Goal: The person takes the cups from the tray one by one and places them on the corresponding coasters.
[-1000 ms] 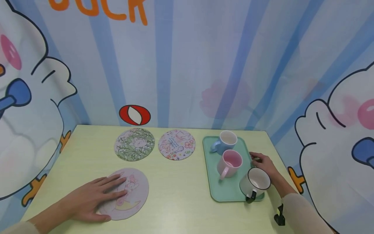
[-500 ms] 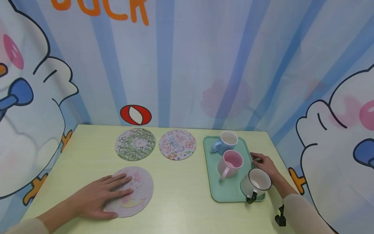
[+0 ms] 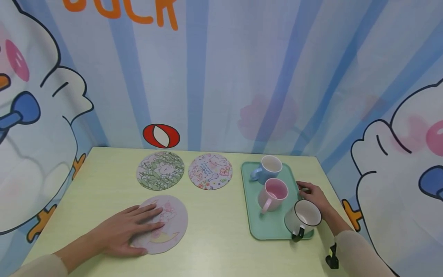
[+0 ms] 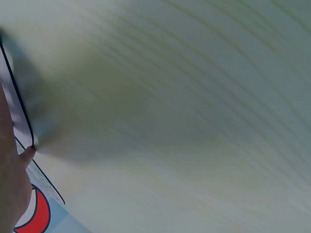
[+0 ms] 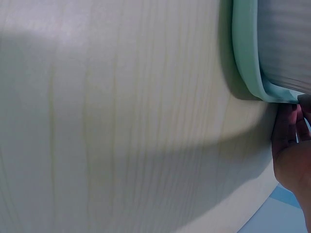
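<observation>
My left hand point(image 3: 133, 231) lies flat with spread fingers on a round pink mat point(image 3: 177, 223) printed with a rabbit and a crescent moon. Its palm covers the mat's left part. In the left wrist view only the hand's edge point(image 4: 10, 189) shows, beside the dark-edged mat. On the right, my right hand point(image 3: 314, 195) grips the right rim of a mint-green tray point(image 3: 255, 227); in the right wrist view its thumb is over the rim and the fingers point(image 5: 285, 126) lie against the outside. The tray bears a blue mug point(image 3: 264, 174), a pink mug point(image 3: 273, 193) and a white, black-rimmed mug point(image 3: 300, 216).
Two more round mats lie at the back: a green floral one point(image 3: 160, 179) and a white one with pink prints point(image 3: 210, 181). A small black object point(image 3: 332, 261) is by the right sleeve. A cartoon-printed curtain point(image 3: 225, 77) rises behind the pale table point(image 3: 221, 246).
My left hand has slid the pink mat to the right and slightly toward the back. The right hand, the tray and the mugs have stayed in place.
</observation>
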Available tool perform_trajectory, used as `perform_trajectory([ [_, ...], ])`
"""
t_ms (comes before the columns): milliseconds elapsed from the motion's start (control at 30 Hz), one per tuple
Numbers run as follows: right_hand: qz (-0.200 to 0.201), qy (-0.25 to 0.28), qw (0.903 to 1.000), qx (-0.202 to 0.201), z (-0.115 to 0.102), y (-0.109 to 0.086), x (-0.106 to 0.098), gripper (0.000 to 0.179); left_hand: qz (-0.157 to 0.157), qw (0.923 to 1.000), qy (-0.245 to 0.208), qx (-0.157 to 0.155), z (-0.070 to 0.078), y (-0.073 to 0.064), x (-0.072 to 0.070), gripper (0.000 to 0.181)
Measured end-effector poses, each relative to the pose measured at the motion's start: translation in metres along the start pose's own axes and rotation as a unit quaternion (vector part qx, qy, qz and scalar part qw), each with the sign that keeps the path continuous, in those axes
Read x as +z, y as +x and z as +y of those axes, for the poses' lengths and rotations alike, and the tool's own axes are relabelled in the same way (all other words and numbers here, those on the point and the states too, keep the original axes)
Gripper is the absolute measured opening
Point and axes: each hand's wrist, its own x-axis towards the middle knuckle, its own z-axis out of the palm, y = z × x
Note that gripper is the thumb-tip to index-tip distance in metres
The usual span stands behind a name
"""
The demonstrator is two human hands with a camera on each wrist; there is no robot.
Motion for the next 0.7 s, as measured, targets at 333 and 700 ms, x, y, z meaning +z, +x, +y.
perform_trajectory([
  [333,0.004,-0.002,1.0,0.001,0.001,-0.002,0.001,0.05,-0.012,0.9999,-0.007,-0.005,0.001,0.008,0.002,0.078],
  [700,0.005,-0.004,0.9999,-0.008,0.002,0.0,0.001,0.051,0.001,0.9999,-0.016,0.001,0.002,0.018,0.005,0.077],
])
